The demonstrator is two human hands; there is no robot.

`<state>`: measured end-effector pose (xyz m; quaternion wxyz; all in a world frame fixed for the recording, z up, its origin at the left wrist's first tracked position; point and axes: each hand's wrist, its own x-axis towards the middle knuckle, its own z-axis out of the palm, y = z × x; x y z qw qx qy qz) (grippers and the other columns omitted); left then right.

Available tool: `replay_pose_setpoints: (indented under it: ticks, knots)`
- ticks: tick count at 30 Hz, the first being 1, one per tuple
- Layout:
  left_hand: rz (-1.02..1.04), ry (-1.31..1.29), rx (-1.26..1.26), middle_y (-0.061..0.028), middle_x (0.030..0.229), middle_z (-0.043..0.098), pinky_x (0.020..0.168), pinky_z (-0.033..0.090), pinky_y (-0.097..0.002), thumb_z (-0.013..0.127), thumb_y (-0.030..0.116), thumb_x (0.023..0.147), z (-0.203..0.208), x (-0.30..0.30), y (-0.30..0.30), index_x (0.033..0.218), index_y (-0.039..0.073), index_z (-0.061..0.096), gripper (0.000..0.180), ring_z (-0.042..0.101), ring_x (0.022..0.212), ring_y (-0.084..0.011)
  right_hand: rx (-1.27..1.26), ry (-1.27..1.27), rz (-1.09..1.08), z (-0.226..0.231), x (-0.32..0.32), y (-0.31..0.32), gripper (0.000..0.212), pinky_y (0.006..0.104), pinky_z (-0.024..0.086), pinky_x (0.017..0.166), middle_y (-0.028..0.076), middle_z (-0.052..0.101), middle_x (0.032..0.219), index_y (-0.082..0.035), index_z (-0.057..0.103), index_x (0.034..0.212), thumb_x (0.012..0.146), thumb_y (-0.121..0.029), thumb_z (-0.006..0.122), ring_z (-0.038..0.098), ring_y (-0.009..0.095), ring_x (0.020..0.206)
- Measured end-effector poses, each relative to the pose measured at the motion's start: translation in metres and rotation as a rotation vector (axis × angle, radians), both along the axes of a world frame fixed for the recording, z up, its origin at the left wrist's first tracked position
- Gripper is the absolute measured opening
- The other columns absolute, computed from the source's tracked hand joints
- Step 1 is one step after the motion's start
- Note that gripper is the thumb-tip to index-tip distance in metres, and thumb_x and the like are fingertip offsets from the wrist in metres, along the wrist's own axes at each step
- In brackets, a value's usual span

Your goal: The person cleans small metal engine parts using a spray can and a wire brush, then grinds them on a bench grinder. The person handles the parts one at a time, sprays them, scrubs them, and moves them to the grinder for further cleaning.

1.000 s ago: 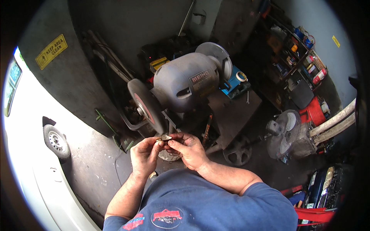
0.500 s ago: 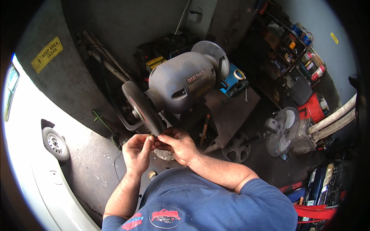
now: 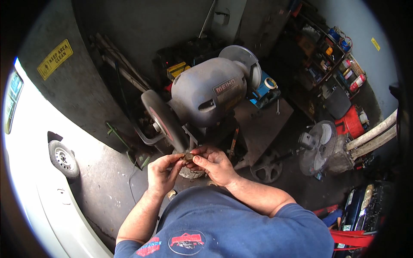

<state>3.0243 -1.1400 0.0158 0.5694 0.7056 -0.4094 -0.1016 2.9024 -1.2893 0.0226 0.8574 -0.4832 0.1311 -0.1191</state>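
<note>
A small round, brass-coloured metal part (image 3: 188,157) is pinched between my two hands, just below the front of a grinding wheel (image 3: 161,118). My left hand (image 3: 162,174) grips its left side between thumb and fingertips. On the other side, my right hand (image 3: 218,167) closes on it with thumb and forefinger, the remaining fingers curled behind. The part appears apart from the wheel, and its exact kind is too small to tell. That wheel belongs to a grey bench grinder (image 3: 206,92), which carries a second, paler wheel (image 3: 243,64) at its far right end.
Beside the grinder is a metal plate (image 3: 266,124) bearing a wrench (image 3: 278,107) and a tape roll (image 3: 270,83). A fan (image 3: 318,146) stands to the right, below cluttered shelves (image 3: 322,56). A white vehicle (image 3: 38,172) fills the left side. Long poles (image 3: 118,60) lean behind.
Both hands have drawn back from the grinding wheel's lower edge toward my body, bringing the metal part into clearer sight. The whole view has shifted slightly.
</note>
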Motion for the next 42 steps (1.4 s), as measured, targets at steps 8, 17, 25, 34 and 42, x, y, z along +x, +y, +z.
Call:
replay_pose_setpoints:
  ticks: [8, 17, 25, 34, 42]
  knots:
    - [-0.07, 0.289, -0.073, -0.0076, 0.086, 0.072, 0.073, 0.056, -0.0275, 0.078, 0.007, 0.084, -0.002, 0.002, 0.013, 0.101, -0.001, 0.069, 0.02, 0.069, 0.079, -0.0138, -0.112, 0.154, 0.269, 0.01, 0.0, -0.003, 0.025, 0.0275, 0.057, 0.077, 0.006, 0.069, 0.096, -0.001, 0.061, 0.116, 0.1, -0.02, 0.06, 0.068, 0.013, 0.085]
    - [0.011, 0.764, -0.246, -0.009, 0.085, 0.071, 0.07, 0.055, -0.0263, 0.075, 0.012, 0.089, 0.003, 0.006, 0.001, 0.096, -0.003, 0.069, 0.018, 0.065, 0.073, -0.0124, 0.265, 0.085, 0.275, 0.003, 0.023, -0.002, 0.024, 0.0269, 0.058, 0.075, 0.005, 0.07, 0.094, -0.005, 0.066, 0.11, 0.1, -0.025, 0.06, 0.068, 0.012, 0.082]
    - [0.064, 0.71, -0.159, -0.005, 0.077, 0.069, 0.063, 0.049, -0.0221, 0.075, 0.013, 0.089, 0.008, 0.0, -0.009, 0.09, -0.003, 0.069, 0.017, 0.059, 0.066, -0.0079, 0.439, 0.062, 0.286, -0.005, 0.019, -0.007, 0.023, 0.0265, 0.057, 0.074, 0.008, 0.069, 0.098, -0.004, 0.066, 0.11, 0.102, -0.023, 0.056, 0.067, 0.013, 0.082]
    - [0.055, 0.699, -0.181, -0.0058, 0.076, 0.068, 0.065, 0.05, -0.0253, 0.074, 0.011, 0.089, 0.014, -0.006, -0.009, 0.086, -0.002, 0.067, 0.015, 0.06, 0.067, -0.0099, 0.547, 0.021, 0.289, -0.012, 0.015, -0.003, 0.023, 0.0277, 0.057, 0.071, 0.007, 0.069, 0.094, -0.004, 0.063, 0.116, 0.102, -0.02, 0.053, 0.067, 0.014, 0.078]
    - [0.021, 0.673, -0.258, -0.008, 0.081, 0.07, 0.069, 0.055, -0.0233, 0.075, 0.008, 0.088, 0.014, -0.009, -0.009, 0.088, -0.003, 0.067, 0.014, 0.066, 0.072, -0.0099, 0.429, -0.078, 0.178, -0.018, 0.011, 0.007, 0.02, 0.0305, 0.057, 0.077, 0.007, 0.069, 0.098, -0.006, 0.063, 0.117, 0.1, -0.015, 0.057, 0.068, 0.017, 0.083]
